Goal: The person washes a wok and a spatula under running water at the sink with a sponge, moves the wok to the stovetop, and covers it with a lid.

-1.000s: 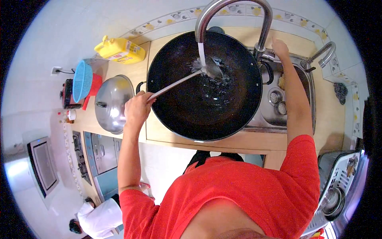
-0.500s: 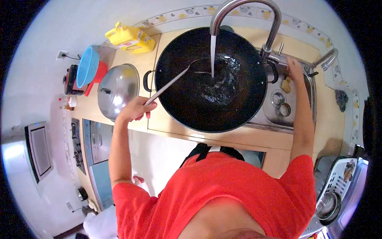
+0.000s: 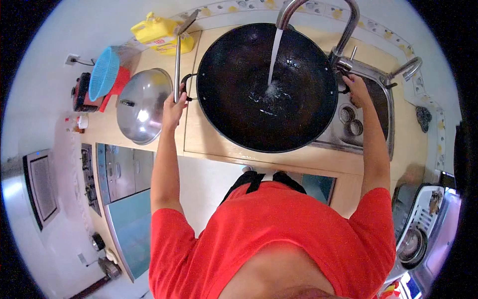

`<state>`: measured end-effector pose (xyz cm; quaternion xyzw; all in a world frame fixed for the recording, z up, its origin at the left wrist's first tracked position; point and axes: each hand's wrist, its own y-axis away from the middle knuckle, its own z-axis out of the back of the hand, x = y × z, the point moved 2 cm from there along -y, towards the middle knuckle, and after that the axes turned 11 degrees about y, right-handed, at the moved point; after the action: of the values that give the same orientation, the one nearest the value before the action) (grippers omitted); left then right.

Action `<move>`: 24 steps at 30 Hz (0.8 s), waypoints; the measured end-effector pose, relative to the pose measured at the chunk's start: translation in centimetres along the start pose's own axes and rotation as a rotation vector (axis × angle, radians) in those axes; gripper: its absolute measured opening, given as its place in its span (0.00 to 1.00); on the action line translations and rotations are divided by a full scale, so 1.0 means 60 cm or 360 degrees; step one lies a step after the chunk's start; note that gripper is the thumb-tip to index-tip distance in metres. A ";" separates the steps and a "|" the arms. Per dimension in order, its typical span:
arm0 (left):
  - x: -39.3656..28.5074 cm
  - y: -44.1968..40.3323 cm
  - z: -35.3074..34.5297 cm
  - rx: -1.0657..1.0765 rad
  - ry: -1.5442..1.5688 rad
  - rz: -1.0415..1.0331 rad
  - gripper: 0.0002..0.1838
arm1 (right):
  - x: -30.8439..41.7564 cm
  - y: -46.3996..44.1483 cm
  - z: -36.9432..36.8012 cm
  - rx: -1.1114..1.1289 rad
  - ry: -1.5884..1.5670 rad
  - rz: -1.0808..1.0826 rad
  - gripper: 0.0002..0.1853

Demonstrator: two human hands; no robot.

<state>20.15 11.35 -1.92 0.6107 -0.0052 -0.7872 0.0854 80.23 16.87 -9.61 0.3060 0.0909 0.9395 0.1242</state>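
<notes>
A large black wok [image 3: 239, 114] sits on the counter beside the sink, with water falling into it from the curved faucet [image 3: 352, 25]. My left hand [image 3: 174, 107] is closed around the handle of a metal spatula [image 3: 178, 65], which stands up with its blade near the yellow jug [image 3: 162, 34]. The same hand is at the wok's left handle [image 3: 186, 79]; whether its fingers grip that handle too is unclear. My right hand [image 3: 356, 90] is closed on the wok's right handle, at the sink's edge.
A domed metal lid [image 3: 144, 117] lies left of the wok, near a blue basket [image 3: 104, 74]. The sink [image 3: 343, 135] is on the right, with a second faucet [image 3: 413, 65] behind it. A white rack [image 3: 423, 214] stands at the lower right.
The spatula has come out of the wok and now points upward. My left hand has moved to the wok's left handle, my right hand from the sink to the right handle.
</notes>
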 end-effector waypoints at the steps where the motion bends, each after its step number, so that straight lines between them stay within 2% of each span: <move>1: 0.003 -0.011 -0.009 -0.0016 0.0043 0.0022 0.20 | -0.013 -0.007 -0.009 -0.0058 -0.0049 0.0082 0.15; 3: 0.005 -0.026 -0.017 -0.0050 -0.0074 -0.0046 0.18 | -0.026 -0.034 -0.031 -0.0168 -0.0142 0.0254 0.12; 5: -0.003 -0.030 -0.016 -0.0123 -0.0120 -0.0262 0.14 | -0.032 -0.037 -0.039 -0.0182 0.0055 0.0171 0.09; 7: -0.020 -0.036 -0.001 -0.0087 -0.0105 -0.0374 0.14 | 0.013 -0.011 -0.027 0.0060 0.0025 -0.0055 0.08; 11: -0.086 -0.045 0.040 -0.0191 -0.0005 -0.0434 0.14 | 0.008 -0.070 -0.083 -0.0211 -0.0265 0.0330 0.09; 12: -0.107 -0.050 0.053 -0.0185 -0.0040 -0.0427 0.14 | 0.012 -0.091 -0.087 -0.0175 -0.0065 0.0195 0.11; 13: -0.121 -0.055 0.065 -0.0177 -0.0072 -0.0419 0.14 | 0.029 -0.094 -0.079 -0.0220 -0.0057 0.0261 0.14; 14: -0.121 -0.070 0.075 -0.0229 -0.0157 -0.0586 0.14 | 0.045 -0.098 -0.071 -0.0267 -0.0048 0.0325 0.16; 15: -0.145 -0.062 0.067 -0.0272 -0.0153 -0.0505 0.15 | 0.052 -0.102 -0.067 -0.0312 -0.0037 0.0385 0.19; 16: -0.151 -0.068 0.066 -0.0288 -0.0156 -0.0532 0.14 | 0.050 -0.105 -0.064 -0.0246 -0.0022 0.0238 0.21; 20: -0.112 -0.114 0.057 -0.0222 -0.0003 -0.0639 0.14 | 0.040 -0.055 -0.011 -0.0699 -0.0039 0.0232 0.21; 21: -0.096 -0.120 0.054 -0.0179 -0.0006 -0.0528 0.14 | 0.078 0.001 0.030 -0.0501 -0.0143 0.0121 0.21; 23: -0.072 -0.128 0.028 -0.0124 0.0061 -0.0535 0.13 | 0.072 0.040 0.077 -0.0632 0.0135 0.0119 0.20; 24: -0.061 -0.133 0.016 -0.0110 0.0062 -0.0489 0.13 | 0.032 0.026 0.086 -0.0735 0.0161 0.0178 0.19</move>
<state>19.10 19.61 0.92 0.6163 0.1168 -0.7787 -0.0149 81.55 16.41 -4.05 0.2266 -0.1373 0.9549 0.1341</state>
